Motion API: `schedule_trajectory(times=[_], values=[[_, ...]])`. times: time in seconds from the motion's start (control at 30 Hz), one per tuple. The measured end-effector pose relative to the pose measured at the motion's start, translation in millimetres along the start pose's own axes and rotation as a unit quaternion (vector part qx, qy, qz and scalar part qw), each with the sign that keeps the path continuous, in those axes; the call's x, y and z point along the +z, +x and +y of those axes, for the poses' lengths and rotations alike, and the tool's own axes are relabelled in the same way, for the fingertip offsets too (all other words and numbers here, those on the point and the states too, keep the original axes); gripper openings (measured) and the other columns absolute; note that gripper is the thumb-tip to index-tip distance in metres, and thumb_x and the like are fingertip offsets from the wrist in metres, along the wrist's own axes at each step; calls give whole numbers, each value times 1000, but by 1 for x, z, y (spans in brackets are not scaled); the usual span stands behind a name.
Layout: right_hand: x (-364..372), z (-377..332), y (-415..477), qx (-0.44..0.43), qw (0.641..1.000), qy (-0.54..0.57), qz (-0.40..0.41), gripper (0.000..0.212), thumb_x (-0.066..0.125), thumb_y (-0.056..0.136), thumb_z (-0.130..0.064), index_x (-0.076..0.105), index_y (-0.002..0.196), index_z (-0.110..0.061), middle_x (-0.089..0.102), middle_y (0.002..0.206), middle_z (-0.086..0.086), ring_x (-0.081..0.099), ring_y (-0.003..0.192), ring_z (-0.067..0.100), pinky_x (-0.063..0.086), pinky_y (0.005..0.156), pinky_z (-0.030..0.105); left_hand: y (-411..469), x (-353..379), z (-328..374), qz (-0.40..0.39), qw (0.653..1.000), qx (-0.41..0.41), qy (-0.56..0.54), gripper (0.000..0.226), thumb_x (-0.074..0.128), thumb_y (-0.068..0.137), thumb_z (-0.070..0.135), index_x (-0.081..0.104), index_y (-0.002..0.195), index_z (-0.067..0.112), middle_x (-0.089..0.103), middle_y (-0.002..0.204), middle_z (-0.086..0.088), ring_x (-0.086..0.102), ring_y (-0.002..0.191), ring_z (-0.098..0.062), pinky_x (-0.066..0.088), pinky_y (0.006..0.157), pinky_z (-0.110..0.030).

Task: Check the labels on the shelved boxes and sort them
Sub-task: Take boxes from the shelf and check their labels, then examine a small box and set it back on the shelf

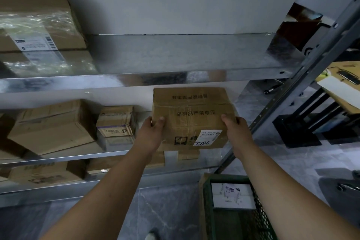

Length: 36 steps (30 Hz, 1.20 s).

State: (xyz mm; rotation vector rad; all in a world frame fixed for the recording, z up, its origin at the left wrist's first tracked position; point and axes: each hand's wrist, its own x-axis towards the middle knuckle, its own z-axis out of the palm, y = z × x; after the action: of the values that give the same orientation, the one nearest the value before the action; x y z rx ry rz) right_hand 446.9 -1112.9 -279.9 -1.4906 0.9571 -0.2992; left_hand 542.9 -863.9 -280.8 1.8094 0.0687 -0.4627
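A brown cardboard box (pixel 191 117) with printed characters on top and a white shipping label (pixel 207 138) on its near face is held up in front of the middle shelf. My left hand (pixel 153 132) grips its left near corner, thumb on top. My right hand (pixel 234 130) grips the right near corner the same way. Below the box, smaller boxes (pixel 182 155) sit on the shelf, partly hidden.
A metal rack (pixel 175 76) holds a taped box (pixel 39 25) at upper left and more cardboard boxes (pixel 54 128) on the middle and lower shelves. A green crate (pixel 209 210) with white packages stands on the floor at lower right. A rack post (pixel 303 76) slants along the right.
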Motion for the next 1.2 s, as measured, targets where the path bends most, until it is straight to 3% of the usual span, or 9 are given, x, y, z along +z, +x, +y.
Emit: schedule_trajectory(times=[0.2, 0.33, 0.47, 0.57, 0.67, 0.73, 0.83, 1.07, 1.2], values=[[1, -7, -20, -191, 971, -101, 105, 58, 72, 104, -36, 49, 154, -19, 59, 140, -6, 57, 133, 23, 49, 99, 32, -1, -10, -2, 24, 999, 14, 36, 98, 45, 90, 88, 46, 161, 21, 58, 157, -6, 56, 141, -31, 44, 118, -52], [23, -17, -41, -320, 941, -84, 70, 37, 72, 97, -43, 57, 131, -43, 57, 132, -27, 62, 128, 16, 57, 106, 47, -2, -26, -5, 79, 996, 20, 41, 79, 42, 103, 76, 49, 160, 22, 56, 158, -7, 51, 145, -34, 41, 121, -55], [64, -30, -73, -266, 960, -45, -74, 39, 74, 102, -36, 62, 140, -33, 65, 137, -14, 65, 117, -3, 59, 97, 23, -9, -58, -11, 136, 990, 35, 19, 61, 41, 110, 63, 61, 146, 18, 65, 136, -2, 59, 128, -29, 45, 110, -47], [107, -26, -105, -210, 958, -19, -193, 42, 71, 106, -30, 60, 146, -30, 65, 141, -14, 64, 125, -4, 54, 106, 21, -4, -93, -20, 174, 985, 13, 6, 52, 44, 115, 47, 55, 155, 17, 57, 155, -8, 53, 141, -34, 41, 117, -46], [156, -17, -128, -146, 948, -11, -284, 36, 66, 109, -30, 59, 144, -34, 65, 137, -24, 61, 121, -15, 50, 104, 13, 6, -122, -23, 185, 983, 10, 4, 49, 45, 116, 37, 52, 158, 15, 55, 157, -6, 51, 142, -30, 41, 113, -41], [195, -7, -132, -109, 940, -5, -323, 25, 60, 112, -33, 57, 134, -46, 64, 120, -40, 59, 107, -27, 47, 91, 5, 13, -139, -26, 165, 986, 20, 19, 33, 42, 116, 28, 61, 141, 16, 63, 129, 2, 59, 122, -22, 38, 100, -34], [242, -1, -130, -43, 949, 5, -314, 11, 55, 114, -37, 57, 118, -47, 63, 100, -44, 63, 94, -21, 42, 86, 13, 23, -152, -31, 114, 991, 28, 63, 21, 38, 116, 26, 58, 120, 27, 62, 105, 15, 57, 95, -1, 44, 90, -32], [306, 1, -106, 16, 975, -27, -220, 51, 55, 111, -47, 42, 159, -35, 49, 134, -16, 53, 114, 7, 40, 92, 28, 57, -179, -50, 39, 995, 21, 87, 49, 44, 114, 30, 43, 163, 25, 51, 146, 7, 52, 131, -15, 39, 106, -34], [319, 8, -98, 4, 978, -47, -203, 50, 56, 109, -53, 50, 153, -31, 59, 141, -7, 57, 110, 3, 45, 84, 28, 66, -186, -52, 17, 997, -5, 80, 59, 45, 114, 34, 32, 170, 21, 40, 171, -6, 42, 154, -28, 35, 122, -41]])
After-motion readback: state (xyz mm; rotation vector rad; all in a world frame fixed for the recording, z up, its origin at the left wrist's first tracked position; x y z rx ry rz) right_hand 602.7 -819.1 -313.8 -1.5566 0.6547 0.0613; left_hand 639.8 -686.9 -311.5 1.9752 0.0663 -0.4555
